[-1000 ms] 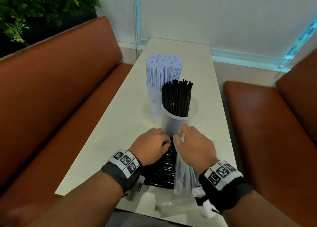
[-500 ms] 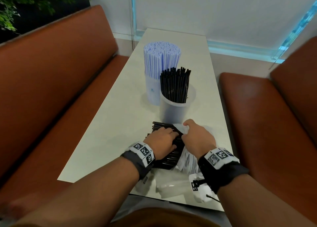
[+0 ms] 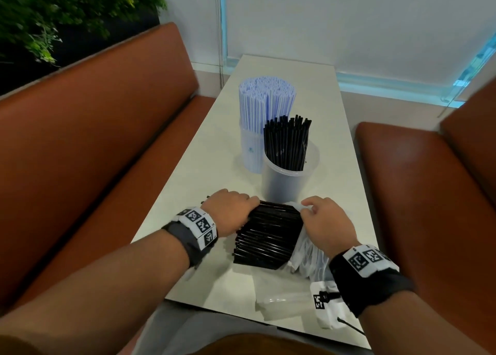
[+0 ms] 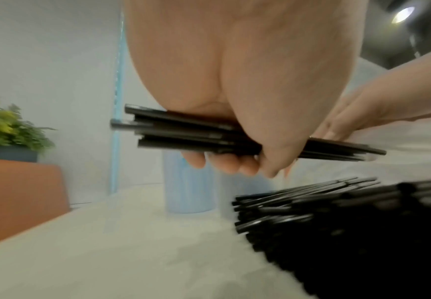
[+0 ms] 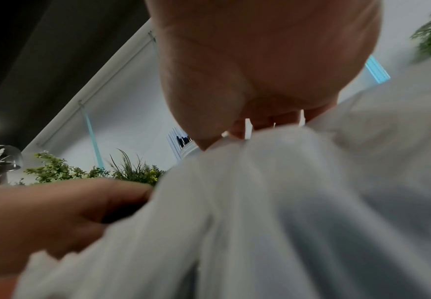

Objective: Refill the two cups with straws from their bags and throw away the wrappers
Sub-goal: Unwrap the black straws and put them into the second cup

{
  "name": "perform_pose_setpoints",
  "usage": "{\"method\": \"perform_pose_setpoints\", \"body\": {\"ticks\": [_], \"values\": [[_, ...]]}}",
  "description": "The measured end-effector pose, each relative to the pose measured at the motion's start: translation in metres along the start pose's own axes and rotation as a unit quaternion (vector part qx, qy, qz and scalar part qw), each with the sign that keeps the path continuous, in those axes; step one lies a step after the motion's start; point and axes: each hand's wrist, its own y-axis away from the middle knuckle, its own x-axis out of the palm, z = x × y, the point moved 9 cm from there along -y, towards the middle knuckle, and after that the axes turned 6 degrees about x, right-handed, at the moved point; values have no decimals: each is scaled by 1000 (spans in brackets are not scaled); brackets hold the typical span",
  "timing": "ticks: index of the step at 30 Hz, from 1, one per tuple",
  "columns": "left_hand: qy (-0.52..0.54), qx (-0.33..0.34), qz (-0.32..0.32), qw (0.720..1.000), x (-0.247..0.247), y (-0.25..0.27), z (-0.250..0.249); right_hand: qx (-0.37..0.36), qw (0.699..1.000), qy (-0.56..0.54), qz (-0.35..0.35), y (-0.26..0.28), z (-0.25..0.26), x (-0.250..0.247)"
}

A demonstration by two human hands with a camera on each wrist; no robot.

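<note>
Black straws half out of their bag, both our hands on them.

Our left hand (image 3: pixel 230 211) has its fingers (image 4: pixel 231 164) curled round a small bunch of thin black plastic straws (image 4: pixel 199 133), lifted just above the loose black straw pile (image 3: pixel 267 236) on the pale bench (image 3: pixel 188 193). Our right hand (image 3: pixel 324 224) pinches the crumpled clear plastic bag (image 3: pixel 308 255) at the pile's right end. Beyond the pile stand a translucent cup of black straws (image 3: pixel 288 177) and, behind it, a translucent cup packed with white-and-blue striped straws (image 3: pixel 264 113). An empty clear wrapper (image 3: pixel 281 298) lies at the bench's near edge.
</note>
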Motion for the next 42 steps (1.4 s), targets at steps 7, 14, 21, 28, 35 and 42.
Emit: {"method": "perform_pose_setpoints", "body": {"ticks": [7,14,21,28,35,42], "values": [[38,-85,-39,995,-18,50,58,-58,965,-236,-97,11,34,-23],[73,-43,-144,986,-61,15,-9,-41,900,-428,-74,17,71,-28],[151,-57,-177,971,-75,-9,-26,-3,845,-532,-54,4,53,-28],[683,-95,-460,559,-136,6,25,176,700,-684,103,-1,27,16],[780,-114,-441,428,-122,-15,7,166,635,-736,166,10,59,23],[788,-113,-430,425,-120,-22,5,17,770,-612,179,10,74,5]]}}
